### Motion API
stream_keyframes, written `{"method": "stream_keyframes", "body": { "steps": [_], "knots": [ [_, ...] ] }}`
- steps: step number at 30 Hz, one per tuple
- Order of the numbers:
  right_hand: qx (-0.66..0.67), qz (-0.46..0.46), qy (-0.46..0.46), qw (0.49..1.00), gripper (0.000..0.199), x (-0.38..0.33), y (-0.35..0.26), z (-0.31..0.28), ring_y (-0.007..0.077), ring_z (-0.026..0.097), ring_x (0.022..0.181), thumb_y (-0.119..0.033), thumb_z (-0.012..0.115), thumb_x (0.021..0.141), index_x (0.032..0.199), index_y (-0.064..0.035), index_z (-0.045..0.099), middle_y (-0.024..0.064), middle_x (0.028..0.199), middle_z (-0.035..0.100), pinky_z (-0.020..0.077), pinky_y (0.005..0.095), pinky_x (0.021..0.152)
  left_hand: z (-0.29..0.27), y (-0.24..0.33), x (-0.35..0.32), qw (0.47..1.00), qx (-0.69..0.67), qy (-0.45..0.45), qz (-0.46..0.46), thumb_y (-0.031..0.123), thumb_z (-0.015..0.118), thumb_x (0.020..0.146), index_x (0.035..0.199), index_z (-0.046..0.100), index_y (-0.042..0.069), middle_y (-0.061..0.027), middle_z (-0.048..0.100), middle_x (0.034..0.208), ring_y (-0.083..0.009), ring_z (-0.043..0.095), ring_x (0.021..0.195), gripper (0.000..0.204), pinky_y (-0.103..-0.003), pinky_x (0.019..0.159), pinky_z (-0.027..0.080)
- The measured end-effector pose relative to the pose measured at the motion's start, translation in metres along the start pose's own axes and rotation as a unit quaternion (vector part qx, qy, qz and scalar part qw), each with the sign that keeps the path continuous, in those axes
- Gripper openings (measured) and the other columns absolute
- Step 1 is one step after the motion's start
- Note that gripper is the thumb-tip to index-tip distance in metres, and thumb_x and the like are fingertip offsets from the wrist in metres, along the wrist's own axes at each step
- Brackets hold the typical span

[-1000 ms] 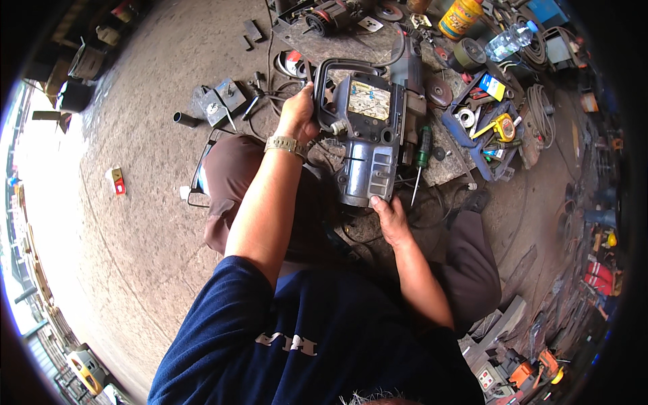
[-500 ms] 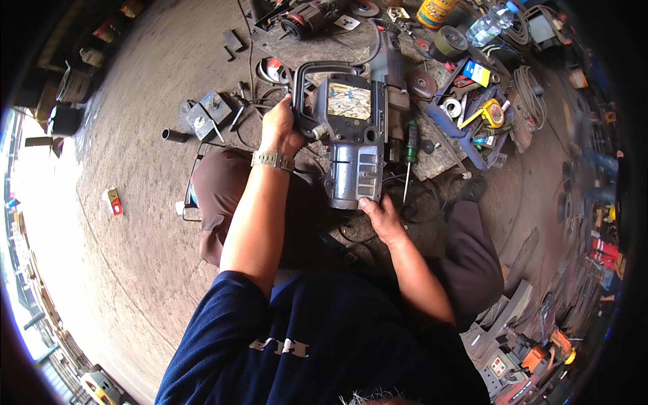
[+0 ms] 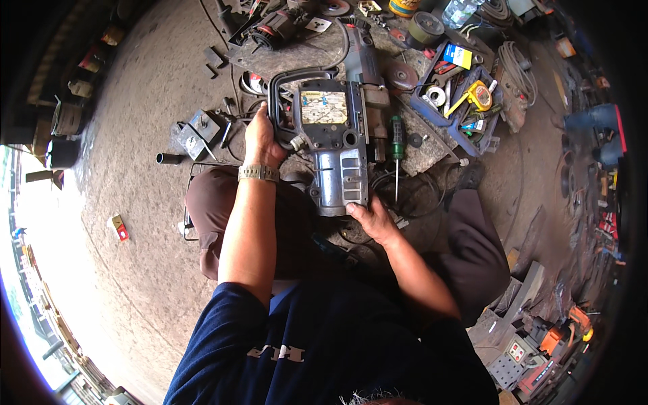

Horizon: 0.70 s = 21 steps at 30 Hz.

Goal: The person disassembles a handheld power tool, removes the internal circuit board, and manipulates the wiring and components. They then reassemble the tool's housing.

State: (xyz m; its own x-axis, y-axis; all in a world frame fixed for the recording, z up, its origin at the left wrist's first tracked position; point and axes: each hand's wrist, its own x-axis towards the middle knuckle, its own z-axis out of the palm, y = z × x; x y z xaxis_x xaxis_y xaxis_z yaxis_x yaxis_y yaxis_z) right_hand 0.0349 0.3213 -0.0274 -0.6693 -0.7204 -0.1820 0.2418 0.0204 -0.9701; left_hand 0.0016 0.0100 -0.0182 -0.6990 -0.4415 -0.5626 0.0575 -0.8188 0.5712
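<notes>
A heavy rotary hammer with a dark housing, a worn label and a silver metal barrel is held in front of my body. My left hand is closed around the lower end of its black loop handle. At the barrel's near end, my right hand grips the corner, thumb on top and fingers hidden underneath. Just right of the hammer lies a green-handled screwdriver, its shaft pointing toward me. Beside my left hand, a small grey metal box rests on the floor.
A blue tool tray with a yellow tape measure stands at right. Beyond the hammer are a grinding disc, a motor part and a round tin. Cables wind over the floor; a black tube lies left.
The view has shifted, so the surroundings sit further left and the far things higher. The rotary hammer has come slightly closer to me, with both hands keeping their hold.
</notes>
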Motion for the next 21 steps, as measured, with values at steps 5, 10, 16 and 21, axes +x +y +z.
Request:
{"method": "stream_keyframes", "body": {
  "steps": [5,10,16,21],
  "knots": [
    [-0.009,-0.019,0.009,1.0,0.054,0.002,-0.001,-0.001,0.0125,0.058,0.096,-0.034,0.07,0.096,0.135,-0.0019,0.053,0.0036,0.11,0.064,0.0507,0.0314,0.086,0.009,0.0,-0.001,1.0,0.016,0.024,0.009,0.03,0.039,0.11,0.097,0.062,0.006,-0.0071,0.063,0.069,-0.0208,0.061,0.055,0.036,-0.035,0.054,0.055],
    [-0.02,0.018,-0.021,0.999,0.065,0.0,0.0,-0.005,0.0175,0.056,0.113,-0.041,0.069,0.095,0.142,0.0,0.05,0.0076,0.126,0.061,0.0472,0.0356,0.099,0.01,-0.003,-0.01,0.997,0.019,0.048,0.059,0.027,0.046,0.107,0.093,0.063,0.007,-0.0064,0.066,0.072,-0.0221,0.063,0.058,0.031,-0.037,0.057,0.056],
    [-0.017,-0.016,-0.011,1.0,0.069,0.003,0.001,-0.003,0.0192,0.055,0.118,-0.044,0.07,0.095,0.144,0.0003,0.049,0.0084,0.128,0.062,0.0458,0.0362,0.103,-0.001,-0.006,-0.031,0.993,0.107,0.01,0.056,0.029,0.05,0.107,0.11,0.066,0.005,-0.0122,0.073,0.097,-0.0272,0.074,0.086,0.029,-0.052,0.08,0.062],
    [-0.025,-0.026,-0.014,0.999,0.071,0.006,-0.003,-0.003,0.0193,0.057,0.118,-0.038,0.073,0.095,0.146,0.0001,0.044,0.0102,0.128,0.062,0.0461,0.0369,0.104,-0.01,-0.011,-0.019,0.993,0.086,0.003,0.081,0.025,0.051,0.107,0.11,0.065,0.003,-0.0135,0.072,0.1,-0.0278,0.073,0.086,0.027,-0.051,0.078,0.063]
  ]
}}
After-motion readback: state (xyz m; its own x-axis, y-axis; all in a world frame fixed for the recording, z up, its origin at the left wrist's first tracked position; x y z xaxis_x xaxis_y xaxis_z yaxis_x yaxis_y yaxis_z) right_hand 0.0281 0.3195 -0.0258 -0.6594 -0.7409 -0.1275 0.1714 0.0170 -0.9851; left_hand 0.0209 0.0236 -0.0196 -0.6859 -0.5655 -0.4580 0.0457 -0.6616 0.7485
